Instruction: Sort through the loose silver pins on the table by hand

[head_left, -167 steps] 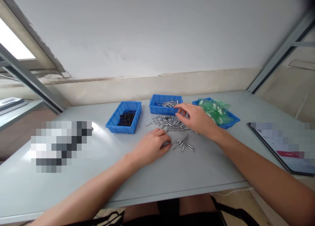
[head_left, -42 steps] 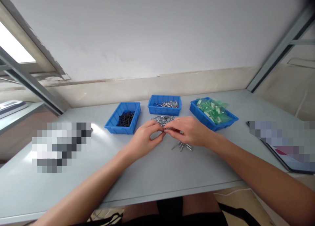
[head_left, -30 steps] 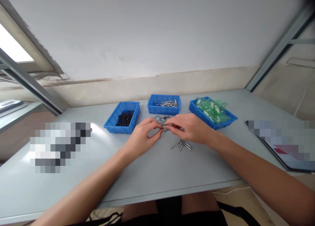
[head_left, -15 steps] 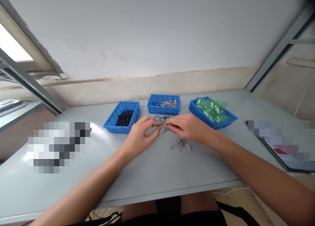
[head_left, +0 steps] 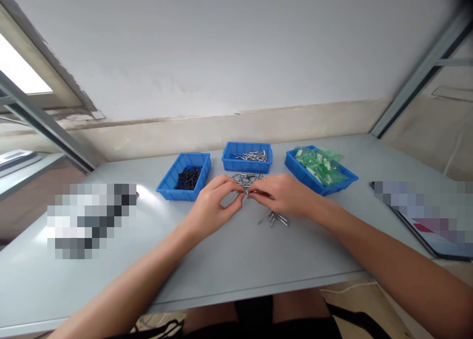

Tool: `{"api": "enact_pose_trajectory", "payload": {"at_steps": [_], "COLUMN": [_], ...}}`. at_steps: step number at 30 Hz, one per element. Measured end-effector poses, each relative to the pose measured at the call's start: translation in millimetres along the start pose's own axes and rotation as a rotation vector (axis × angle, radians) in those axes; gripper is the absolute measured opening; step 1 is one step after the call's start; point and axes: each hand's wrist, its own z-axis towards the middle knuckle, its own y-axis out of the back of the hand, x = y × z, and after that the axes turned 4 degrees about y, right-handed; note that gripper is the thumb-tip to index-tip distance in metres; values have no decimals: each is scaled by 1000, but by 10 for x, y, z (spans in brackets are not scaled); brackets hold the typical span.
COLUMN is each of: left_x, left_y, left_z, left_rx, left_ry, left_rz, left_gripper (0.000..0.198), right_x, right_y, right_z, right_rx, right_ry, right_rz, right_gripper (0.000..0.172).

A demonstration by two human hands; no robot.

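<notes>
My left hand (head_left: 218, 203) and my right hand (head_left: 279, 193) meet at the middle of the table, thumb and fingertips pinched. Between their tips is a small silvery metal piece (head_left: 247, 193), mostly covered by the fingers, so its exact shape is unclear. Just behind the fingertips lies a heap of slim silvery metal pieces (head_left: 242, 178), partly hidden by my hands. A smaller cluster of similar slim metal pieces (head_left: 275, 219) rests on the tabletop below my right palm.
Three blue bins stand behind my hands: the left bin (head_left: 170, 195) holds dark screw-like pieces (head_left: 188, 178), the middle bin (head_left: 247, 166) silvery pieces (head_left: 255, 155), the right bin (head_left: 306, 179) green plastic bags (head_left: 320, 164). Blurred-out objects lie at both sides of the grey table (head_left: 221, 265).
Both hands stay together, with the fingertips shifted slightly and pinching a little lower. The bins and the metal pieces on the table look unchanged; the view has moved slightly.
</notes>
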Motion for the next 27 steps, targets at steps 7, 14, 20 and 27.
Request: {"api": "enact_pose_trajectory", "payload": {"at_steps": [7, 14, 20, 27], "left_x": [22, -31, -30, -67], "left_y": [-25, -34, -18, 9], "left_z": [-1, -8, 3, 30], "left_rx": [75, 226, 104, -118], "left_ry": [74, 70, 47, 67], "left_rz": [-2, -72, -102, -99], "left_gripper": [7, 7, 6, 4], "right_x": [-9, 58, 39, -20], "right_y": [30, -58, -22, -17], "right_z": [-11, -18, -22, -15], "right_rx": [-148, -298, -355, -267], "right_ry": [30, 229, 185, 78], "right_rz": [11, 51, 22, 6], "right_gripper": [15, 14, 14, 16]}}
